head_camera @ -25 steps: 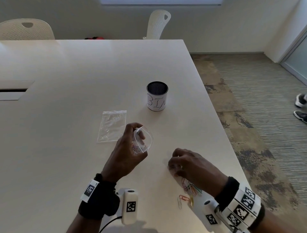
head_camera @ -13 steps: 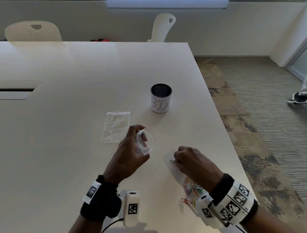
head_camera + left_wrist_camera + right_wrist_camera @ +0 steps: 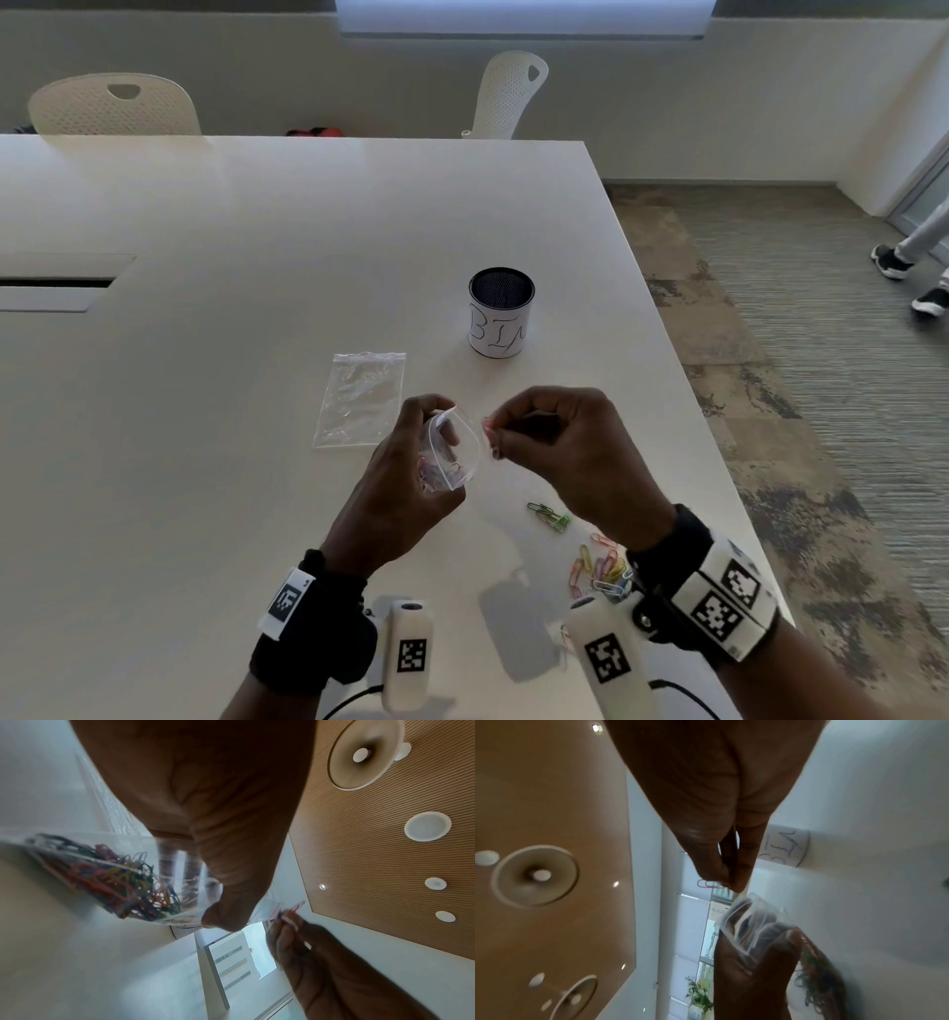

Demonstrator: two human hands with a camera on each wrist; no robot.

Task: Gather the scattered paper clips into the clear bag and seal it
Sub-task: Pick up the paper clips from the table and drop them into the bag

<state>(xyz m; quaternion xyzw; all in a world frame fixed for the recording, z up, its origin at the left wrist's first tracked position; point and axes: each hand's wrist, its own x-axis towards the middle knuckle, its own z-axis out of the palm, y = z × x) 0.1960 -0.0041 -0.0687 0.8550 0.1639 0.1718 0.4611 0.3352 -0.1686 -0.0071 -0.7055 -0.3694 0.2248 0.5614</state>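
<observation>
My left hand (image 3: 411, 462) grips a small clear bag (image 3: 454, 452) above the table, mouth held wide and facing right; several coloured paper clips (image 3: 115, 880) lie bunched in its bottom. My right hand (image 3: 554, 442) pinches a pink paper clip (image 3: 487, 424) between thumb and fingertip, right at the bag's mouth; the same pink paper clip (image 3: 709, 883) pokes out left of the fingertips above the bag (image 3: 746, 921). On the white table (image 3: 231, 308), green clips (image 3: 552, 515) and a pile of mixed clips (image 3: 601, 568) lie by my right wrist.
A second clear bag (image 3: 362, 398) lies flat left of my hands. A mesh cup labelled BIN (image 3: 500, 311) stands behind them. The table's right edge (image 3: 667, 329) drops to carpet, where a person's shoes (image 3: 891, 262) show. Two white chairs stand at the far side.
My right hand rose from the clips on the table with a pink clip and moved up-left to the bag's mouth. The left hand kept the bag held open.
</observation>
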